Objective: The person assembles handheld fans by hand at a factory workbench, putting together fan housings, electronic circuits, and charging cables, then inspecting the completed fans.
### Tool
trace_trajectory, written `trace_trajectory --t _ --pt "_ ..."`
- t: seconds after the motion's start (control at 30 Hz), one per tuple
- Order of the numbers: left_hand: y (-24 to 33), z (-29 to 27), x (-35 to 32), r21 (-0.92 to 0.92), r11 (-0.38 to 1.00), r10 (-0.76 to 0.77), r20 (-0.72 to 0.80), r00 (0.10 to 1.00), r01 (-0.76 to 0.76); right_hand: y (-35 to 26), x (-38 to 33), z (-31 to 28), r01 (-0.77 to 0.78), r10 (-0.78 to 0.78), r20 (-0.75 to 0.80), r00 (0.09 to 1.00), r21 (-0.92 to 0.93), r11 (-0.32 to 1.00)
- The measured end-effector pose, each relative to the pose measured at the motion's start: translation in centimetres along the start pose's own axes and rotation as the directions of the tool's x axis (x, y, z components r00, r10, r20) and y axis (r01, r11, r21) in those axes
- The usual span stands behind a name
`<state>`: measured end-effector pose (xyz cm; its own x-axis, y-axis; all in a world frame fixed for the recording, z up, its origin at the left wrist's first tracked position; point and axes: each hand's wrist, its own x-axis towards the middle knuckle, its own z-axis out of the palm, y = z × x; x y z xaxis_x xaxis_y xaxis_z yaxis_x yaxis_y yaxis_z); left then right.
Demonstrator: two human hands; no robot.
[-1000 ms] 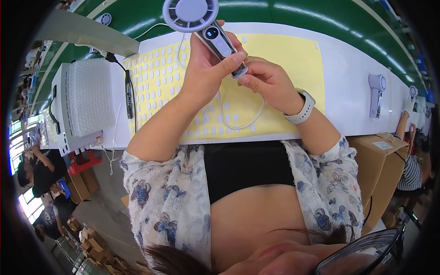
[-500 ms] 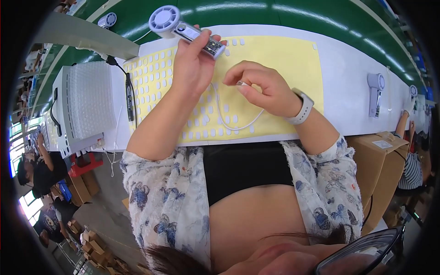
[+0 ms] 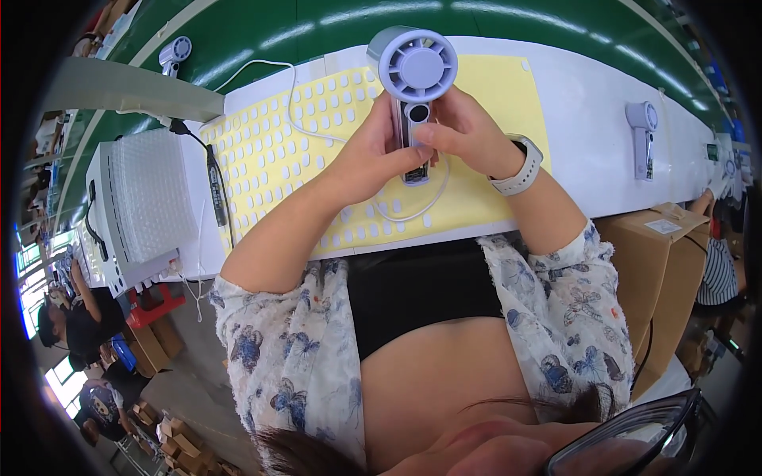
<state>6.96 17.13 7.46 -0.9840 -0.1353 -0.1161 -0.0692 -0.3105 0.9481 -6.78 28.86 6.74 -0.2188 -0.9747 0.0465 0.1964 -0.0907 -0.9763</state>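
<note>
Both hands are on a pale lavender handheld fan (image 3: pixel 417 67), its round head upright above a handle whose open front shows dark inner parts. My left hand (image 3: pixel 377 155) wraps the handle from the left, thumb across its lower part. From the right, my right hand (image 3: pixel 468 135) grips it too, its thumb on the handle below the head. A white cable (image 3: pixel 298 119) runs over the sheet and loops under my hands; its end is hidden. Beneath lies a yellow sheet (image 3: pixel 500 79) with rows of small white oval stickers (image 3: pixel 274 147).
A grey machine with bubble wrap (image 3: pixel 151 190) stands at the left, beside a black pen-shaped tool (image 3: pixel 214 182) on a cord. Another fan (image 3: pixel 643 135) rests at the right; one more (image 3: pixel 175 55) sits far left. A cardboard box (image 3: pixel 659 270) is near right. Other people are at both sides.
The fan has come right and turned upright, its head now facing me. My right hand, earlier apart with the cable's end, has closed on the handle. The cable has shifted across the sheet.
</note>
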Motion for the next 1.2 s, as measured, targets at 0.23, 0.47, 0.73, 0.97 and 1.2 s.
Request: trace_trajectory --t 0.23,0.47,0.73,0.97,1.2 --pt "0.0 -0.7 0.4 0.042 0.999 -0.034 0.037 0.999 0.033 -0.5 0.2 0.4 -0.075 0.075 -0.034 0.997 0.004 0.997" --pt "-0.4 -0.8 0.2 0.009 1.000 0.018 0.080 0.997 -0.019 -0.6 0.2 0.3 0.011 -0.012 -0.018 1.000 -0.064 0.998" --pt "-0.9 -1.2 0.6 -0.085 0.996 -0.033 0.089 0.995 0.041 -0.6 0.2 0.2 -0.120 0.120 0.000 0.993 0.006 0.993" --pt "-0.8 -1.2 0.5 -0.081 0.996 -0.017 0.086 0.996 0.024 -0.6 0.1 0.2 -0.076 0.076 0.010 0.997 -0.009 0.997" --pt "-0.8 -1.1 0.4 -0.084 0.996 -0.032 0.074 0.997 0.038 -0.6 0.1 0.3 -0.096 0.096 -0.011 0.995 -0.010 0.995"
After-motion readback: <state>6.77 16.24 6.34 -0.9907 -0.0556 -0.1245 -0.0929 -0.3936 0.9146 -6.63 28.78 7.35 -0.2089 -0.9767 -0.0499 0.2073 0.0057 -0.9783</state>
